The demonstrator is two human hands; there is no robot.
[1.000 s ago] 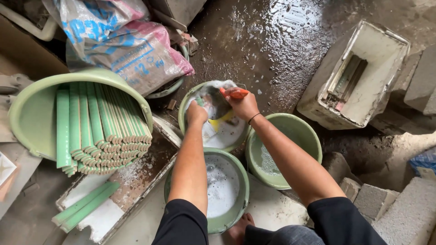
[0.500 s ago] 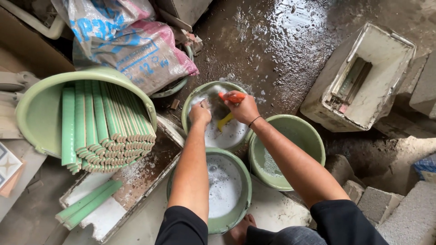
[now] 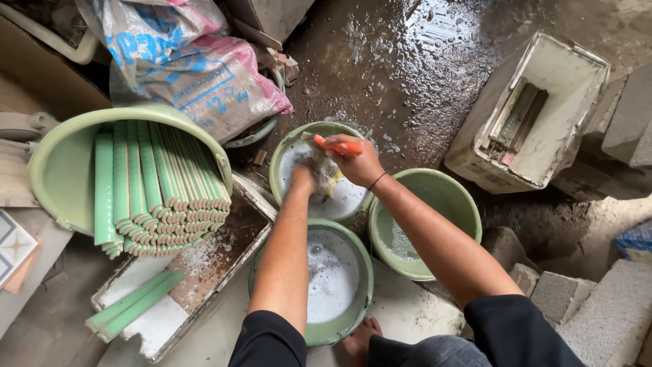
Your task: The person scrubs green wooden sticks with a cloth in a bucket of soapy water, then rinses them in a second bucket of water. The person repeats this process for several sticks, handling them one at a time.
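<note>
My right hand (image 3: 356,165) grips an orange-handled brush (image 3: 334,145) over the far green bucket (image 3: 291,151), which holds foamy white water. My left hand (image 3: 305,179) is blurred and low inside that bucket, its fingers around something hidden in the foam. A second green bucket (image 3: 361,293) of soapy water sits under my forearms. A third green bucket (image 3: 454,201) stands to the right with a little water in it. A large green tub (image 3: 57,167) on the left lies tipped, filled with several long green tile strips (image 3: 153,190).
A white tray (image 3: 164,321) under the tub holds two loose green strips (image 3: 132,306). Printed sacks (image 3: 197,73) lie at the back left. An open white box (image 3: 567,114) stands on the wet floor (image 3: 414,61) at right, grey blocks (image 3: 598,312) at lower right.
My left hand has dropped lower into the far bucket's foam and is moving fast. The right hand keeps the brush above it. The view has shifted slightly.
</note>
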